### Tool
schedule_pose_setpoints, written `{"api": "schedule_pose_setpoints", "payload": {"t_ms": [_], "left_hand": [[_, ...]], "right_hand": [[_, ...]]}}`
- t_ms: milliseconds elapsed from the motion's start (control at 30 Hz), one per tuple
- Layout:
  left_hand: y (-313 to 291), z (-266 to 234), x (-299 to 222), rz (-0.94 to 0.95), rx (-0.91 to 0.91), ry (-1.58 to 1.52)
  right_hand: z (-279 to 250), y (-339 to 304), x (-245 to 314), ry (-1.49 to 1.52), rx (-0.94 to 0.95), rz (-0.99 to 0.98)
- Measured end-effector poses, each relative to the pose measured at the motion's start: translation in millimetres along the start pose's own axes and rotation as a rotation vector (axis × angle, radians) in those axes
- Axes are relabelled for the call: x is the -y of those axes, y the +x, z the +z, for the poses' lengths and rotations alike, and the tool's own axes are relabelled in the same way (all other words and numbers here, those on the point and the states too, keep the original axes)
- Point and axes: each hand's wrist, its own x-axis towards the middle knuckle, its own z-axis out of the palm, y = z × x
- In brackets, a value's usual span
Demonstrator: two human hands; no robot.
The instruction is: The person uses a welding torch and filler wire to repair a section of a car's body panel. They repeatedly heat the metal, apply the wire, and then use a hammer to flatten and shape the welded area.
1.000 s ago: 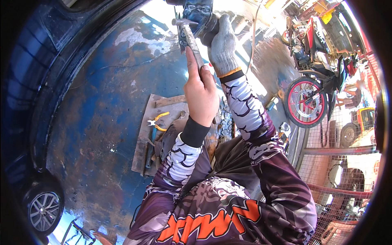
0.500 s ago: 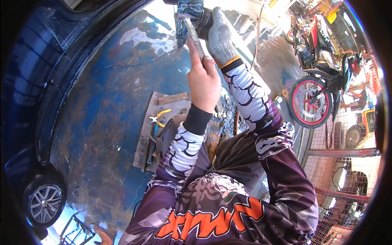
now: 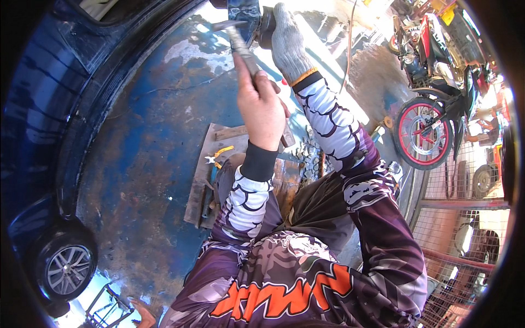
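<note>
My left hand (image 3: 262,106) is bare and closed round the handle of a hammer (image 3: 239,44). The hammer's narrow head lies at the left edge of a blue, scuffed metal part (image 3: 245,12) at the top of the view; I cannot tell whether they touch. My right hand (image 3: 290,46), in a grey knit glove with a yellow-edged cuff, is closed round a dark, rounded object (image 3: 266,28) beside the blue part. Its fingers are partly hidden, and the object's kind is unclear.
A board (image 3: 198,191) on the worn blue floor carries yellow-handled pliers (image 3: 220,154) and other tools. A dark blue car (image 3: 38,126) stands left. At right are a motorcycle (image 3: 424,131) and a wire-mesh fence (image 3: 437,224). A hose (image 3: 348,54) runs near my right arm.
The hammer's head has moved left from over the blue part to its left edge, and my left hand has shifted left with it. My right hand keeps its grip. The view has shifted slightly.
</note>
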Motion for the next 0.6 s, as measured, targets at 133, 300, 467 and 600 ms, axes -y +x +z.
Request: {"api": "schedule_pose_setpoints", "payload": {"t_ms": [133, 300, 467, 600], "left_hand": [[2.8, 6.4, -3.2, 0.025, -0.04, -0.019], [0.5, 1.6, -1.2, -0.001, 0.021, -0.018], [-0.2, 0.1, 2.0, 0.039, 0.027, 0.008], [2.8, 9.8, -4.6, 0.076, -0.066, -0.059]], "right_hand": [[3.6, 19.2, 1.0, 0.479, -0.048, 0.094], [9.7, 21.2, -17.9, 0.561, 0.014, 0.148], [8.2, 19.3, -34.7, -0.298, -0.16, -0.317], [-1.1, 23.0, -30.6, -0.238, 0.07, -0.057]]}}
